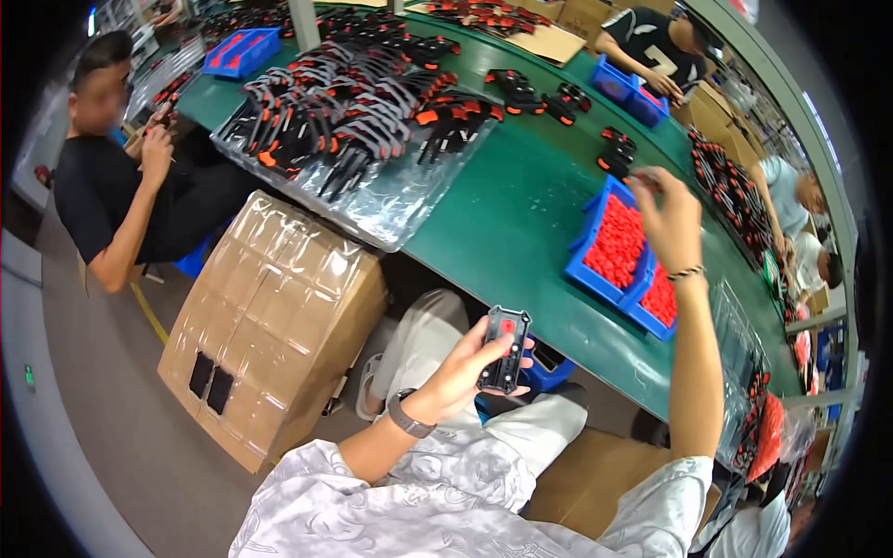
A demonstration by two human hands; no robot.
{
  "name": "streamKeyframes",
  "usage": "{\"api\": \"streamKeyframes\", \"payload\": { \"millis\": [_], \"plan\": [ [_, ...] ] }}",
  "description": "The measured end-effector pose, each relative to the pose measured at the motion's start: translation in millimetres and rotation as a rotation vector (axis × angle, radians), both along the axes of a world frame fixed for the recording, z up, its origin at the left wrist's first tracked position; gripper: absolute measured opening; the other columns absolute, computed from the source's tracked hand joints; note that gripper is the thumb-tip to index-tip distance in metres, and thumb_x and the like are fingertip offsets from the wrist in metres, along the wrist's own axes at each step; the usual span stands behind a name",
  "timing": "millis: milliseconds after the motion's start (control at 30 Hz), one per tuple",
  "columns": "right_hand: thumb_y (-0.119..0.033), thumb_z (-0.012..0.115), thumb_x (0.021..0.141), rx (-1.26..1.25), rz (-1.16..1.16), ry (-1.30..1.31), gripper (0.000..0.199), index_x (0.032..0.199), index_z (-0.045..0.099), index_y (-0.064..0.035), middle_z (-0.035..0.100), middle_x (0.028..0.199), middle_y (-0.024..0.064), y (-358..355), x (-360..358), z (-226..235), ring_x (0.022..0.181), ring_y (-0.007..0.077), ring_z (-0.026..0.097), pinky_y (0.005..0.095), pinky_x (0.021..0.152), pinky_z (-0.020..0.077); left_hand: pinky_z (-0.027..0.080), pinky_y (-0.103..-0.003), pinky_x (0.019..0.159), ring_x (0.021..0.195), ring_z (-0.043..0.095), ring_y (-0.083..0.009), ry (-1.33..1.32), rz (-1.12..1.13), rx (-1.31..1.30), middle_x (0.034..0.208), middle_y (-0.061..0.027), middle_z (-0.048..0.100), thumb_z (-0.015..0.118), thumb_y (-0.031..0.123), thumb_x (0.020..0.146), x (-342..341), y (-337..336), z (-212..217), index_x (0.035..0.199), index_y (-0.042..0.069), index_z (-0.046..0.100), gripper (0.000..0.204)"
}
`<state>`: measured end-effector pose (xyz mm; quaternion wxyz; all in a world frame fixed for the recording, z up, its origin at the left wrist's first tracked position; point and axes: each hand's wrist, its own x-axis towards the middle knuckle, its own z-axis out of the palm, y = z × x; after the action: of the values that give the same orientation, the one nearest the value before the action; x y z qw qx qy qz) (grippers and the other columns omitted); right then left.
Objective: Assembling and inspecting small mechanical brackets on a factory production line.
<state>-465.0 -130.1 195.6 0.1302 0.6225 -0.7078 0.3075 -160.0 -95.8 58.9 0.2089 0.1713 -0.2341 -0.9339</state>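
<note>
My left hand (460,370) is closed around a small black rectangular plastic housing (503,358), held above my lap. A red round piece (508,326) sits near the housing's upper end, under my thumb tip, and light dots show lower on its face. Out over the green table, my right hand (668,219) has its fingers bent together beside the far end of a blue bin (583,249). Something small and dark shows at those fingertips, too unclear to name. Small red parts (618,244) fill the bin's two compartments.
Grey, black and orange curved parts (353,107) are heaped on plastic sheeting (395,219) at the table's far left. Black-and-red assemblies (616,153) lie beyond the bin. A taped carton (279,307) stands left of my legs. Co-workers sit at left and across the table.
</note>
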Motion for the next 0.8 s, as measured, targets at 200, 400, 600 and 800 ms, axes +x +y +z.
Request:
{"api": "streamKeyframes", "payload": {
  "millis": [200, 400, 600, 800],
  "plan": [
    [-0.018, 0.064, 0.086, 0.114, 0.12, 0.07, 0.028, 0.109, 0.069, -0.0028, 0.071, 0.097, 0.0153, -133.2, 82.1, -43.4, 0.09, 0.0353, 0.066, 0.0433, 0.08, 0.0545, 0.063, -0.04, 0.079, 0.108, 0.064, -0.0199, -0.032, 0.071, -0.021, 0.128, -0.012, 0.059, 0.054, 0.02, 0.105, 15.6, -8.4, -2.1, 0.138, 0.011, 0.044, 0.036],
    [-0.017, 0.064, 0.086, 0.122, 0.0, 0.1, 0.027, 0.109, 0.069, -0.0035, 0.069, 0.097, 0.0157, -225.7, 106.5, -78.2, 0.091, 0.0365, 0.066, 0.0444, 0.08, 0.0554, 0.063, -0.04, 0.078, 0.109, 0.064, -0.0206, -0.007, 0.119, -0.026, 0.128, -0.0123, 0.059, 0.054, 0.022, 0.105, 31.2, -14.7, -3.8, 0.138, 0.011, 0.044, 0.036],
    [-0.016, 0.065, 0.086, 0.045, 0.012, 0.13, 0.025, 0.108, 0.068, -0.0025, 0.069, 0.096, 0.0164, -227.1, 100.6, -77.8, 0.084, 0.0357, 0.065, 0.0428, 0.075, 0.0539, 0.063, -0.043, 0.08, 0.109, 0.065, -0.021, 0.024, 0.16, 0.04, 0.128, -0.0131, 0.06, 0.054, 0.028, 0.105, 37.5, -26.7, -2.0, 0.137, 0.01, 0.045, 0.038],
    [-0.004, 0.066, 0.081, -0.156, 0.317, -0.057, 0.022, 0.103, 0.068, -0.0021, 0.067, 0.091, 0.0126, -101.8, 113.9, -47.3, 0.076, 0.0301, 0.062, 0.0369, 0.069, 0.0513, 0.061, -0.049, 0.083, 0.111, 0.066, -0.0248, 0.096, 0.124, 0.079, 0.131, -0.0157, 0.06, 0.043, 0.049, 0.106, 40.0, -41.2, -5.6, 0.143, 0.011, 0.043, 0.052]
  ]
}}
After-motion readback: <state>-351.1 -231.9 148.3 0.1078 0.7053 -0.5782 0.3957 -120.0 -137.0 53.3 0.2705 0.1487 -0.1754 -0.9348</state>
